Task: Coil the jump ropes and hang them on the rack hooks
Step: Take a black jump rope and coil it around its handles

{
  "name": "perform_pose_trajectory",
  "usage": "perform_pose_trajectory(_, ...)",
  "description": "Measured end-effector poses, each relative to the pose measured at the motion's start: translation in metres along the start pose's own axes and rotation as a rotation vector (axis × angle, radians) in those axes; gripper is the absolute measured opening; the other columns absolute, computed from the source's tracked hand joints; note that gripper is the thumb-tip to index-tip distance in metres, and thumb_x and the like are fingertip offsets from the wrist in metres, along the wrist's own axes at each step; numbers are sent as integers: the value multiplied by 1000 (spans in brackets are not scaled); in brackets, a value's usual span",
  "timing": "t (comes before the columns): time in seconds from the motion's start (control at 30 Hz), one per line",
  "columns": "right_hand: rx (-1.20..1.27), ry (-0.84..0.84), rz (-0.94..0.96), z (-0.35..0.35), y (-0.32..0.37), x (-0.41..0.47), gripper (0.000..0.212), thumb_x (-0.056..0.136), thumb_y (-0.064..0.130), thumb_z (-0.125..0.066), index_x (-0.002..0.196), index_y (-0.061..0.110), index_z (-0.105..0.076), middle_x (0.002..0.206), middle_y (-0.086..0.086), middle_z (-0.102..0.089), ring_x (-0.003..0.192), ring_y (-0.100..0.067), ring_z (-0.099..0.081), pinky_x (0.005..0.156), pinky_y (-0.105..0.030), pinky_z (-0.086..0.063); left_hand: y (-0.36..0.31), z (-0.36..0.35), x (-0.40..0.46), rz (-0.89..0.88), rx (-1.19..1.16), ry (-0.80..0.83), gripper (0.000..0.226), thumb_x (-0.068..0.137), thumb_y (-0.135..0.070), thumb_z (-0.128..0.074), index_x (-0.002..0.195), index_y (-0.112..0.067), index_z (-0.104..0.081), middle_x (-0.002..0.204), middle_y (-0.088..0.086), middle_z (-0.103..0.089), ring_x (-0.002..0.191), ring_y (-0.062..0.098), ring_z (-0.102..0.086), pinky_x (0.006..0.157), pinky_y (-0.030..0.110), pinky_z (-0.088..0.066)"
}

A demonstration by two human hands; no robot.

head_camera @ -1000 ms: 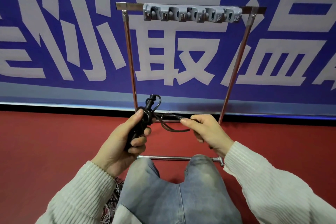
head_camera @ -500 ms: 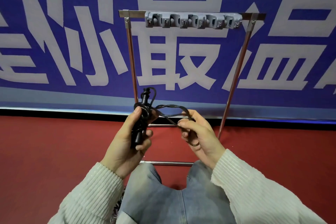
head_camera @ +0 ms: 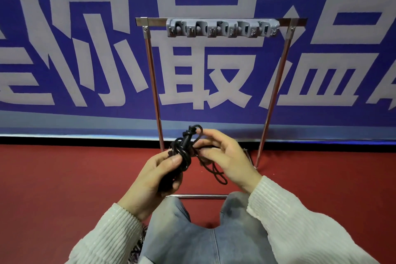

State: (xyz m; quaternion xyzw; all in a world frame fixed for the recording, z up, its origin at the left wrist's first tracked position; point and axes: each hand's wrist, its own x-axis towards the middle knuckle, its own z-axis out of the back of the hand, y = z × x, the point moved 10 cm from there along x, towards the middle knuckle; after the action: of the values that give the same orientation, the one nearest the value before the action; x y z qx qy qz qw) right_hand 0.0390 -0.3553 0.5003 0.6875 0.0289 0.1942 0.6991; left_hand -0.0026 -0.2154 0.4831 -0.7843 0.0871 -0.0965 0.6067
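A black jump rope (head_camera: pixel 184 150) is bunched around its handles in front of me. My left hand (head_camera: pixel 156 180) grips the handles and the wound cord, thumb pressed on top. My right hand (head_camera: pixel 227 158) pinches a strand of the cord close beside the handles, and a loose loop hangs below it (head_camera: pixel 216 174). Ahead stands the metal rack (head_camera: pixel 153 83) with a grey strip of hooks (head_camera: pixel 222 28) on its top bar. Nothing hangs on the hooks.
The rack stands on a red floor (head_camera: pixel 64 178) against a blue banner with large white characters (head_camera: pixel 85 60). Its base bar (head_camera: pixel 199 195) lies just past my knees in blue jeans (head_camera: pixel 192 233). A tangle of cords shows by my left elbow (head_camera: pixel 135 251).
My right hand has moved left and up, bringing the cord in against the handles. The open loop between my hands has closed into a tighter bundle, with a short loop hanging below.
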Motion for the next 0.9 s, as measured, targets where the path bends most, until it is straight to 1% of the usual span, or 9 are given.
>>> perform_pose_trajectory(0.17, -59, 215, -111, -17, 1, 6, 47, 87, 12, -53, 128, 26, -69, 109, -9, -73, 87, -37, -60, 78, -35, -48, 0, 1, 2, -13, -82, 101, 76, 59, -55, -90, 101, 0, -58, 75, 8, -40, 46, 12, -35, 42, 18, -26)
perform_pose_trajectory(0.27, -34, 309, -171, -26, 4, 2, 33, 95, 11, -56, 123, 18, -70, 100, -1, -73, 71, -20, -52, 65, -27, -44, -2, 2, 3, -12, -160, 154, 66, 60, -53, -90, 101, -4, -72, 88, 13, -46, 46, 10, -36, 43, 17, -32)
perform_pose_trajectory(0.43, -150, 207, -163, -11, 7, 6, 10, 97, 11, -66, 107, 14, -67, 88, 7, -71, 50, -10, -41, 46, -24, -37, 1, 7, 3, 13, -150, 146, 63, 58, -56, -89, 101, -11, -78, 96, 14, -51, 53, 11, -41, 45, 18, -29)
perform_pose_trajectory(0.53, -312, 97, -80, -2, 12, 8, 3, 99, 18, -63, 102, 16, -63, 68, 16, -64, 45, -7, -46, 42, -24, -38, 6, 5, 1, 65, -206, 101, 67, 50, -56, -92, 104, -17, -80, 104, 8, -70, 70, 13, -57, 58, 23, -40)
perform_pose_trajectory(0.6, -160, -51, -30, 13, 15, 11, 3, 101, 14, -59, 99, 16, -60, 68, 14, -65, 43, -7, -44, 40, -21, -35, 7, 11, 2, 81, -323, 54, 65, 50, -53, -93, 103, -18, -79, 110, 9, -72, 84, 17, -63, 71, 28, -48)
perform_pose_trajectory(0.67, 219, -165, -47, 36, 8, 12, 8, 101, 8, -55, 98, 15, -56, 79, 3, -66, 45, -7, -35, 42, -20, -23, 7, 23, 3, 102, -498, -9, 62, 51, -47, -95, 99, -12, -78, 113, 13, -70, 94, 22, -67, 80, 32, -55)
perform_pose_trajectory(0.73, 537, -128, -126, 48, -6, 13, 13, 93, 7, -60, 98, 16, -53, 75, -1, -57, 48, -6, -29, 46, -21, -18, 9, 39, 4, 122, -629, -96, 63, 46, -42, -98, 94, -7, -77, 112, 14, -72, 100, 24, -71, 90, 38, -59)
perform_pose_trajectory(0.83, 604, -97, -185, 57, -20, 9, 32, 73, 1, -64, 102, 16, -61, 66, 1, -41, 56, -9, -34, 53, -23, -25, 8, 52, 4, 107, -671, -192, 53, 50, -40, -94, 86, -6, -77, 105, 13, -75, 102, 25, -74, 94, 48, -57)
perform_pose_trajectory(0.9, 742, -223, -140, 72, -21, 7, 32, 70, -3, -62, 94, 17, -68, 60, 3, -42, 60, -11, -44, 66, -24, -36, 6, 59, 4, 86, -714, -279, 39, 65, -41, -81, 80, -5, -78, 97, 11, -76, 95, 23, -76, 87, 47, -60)
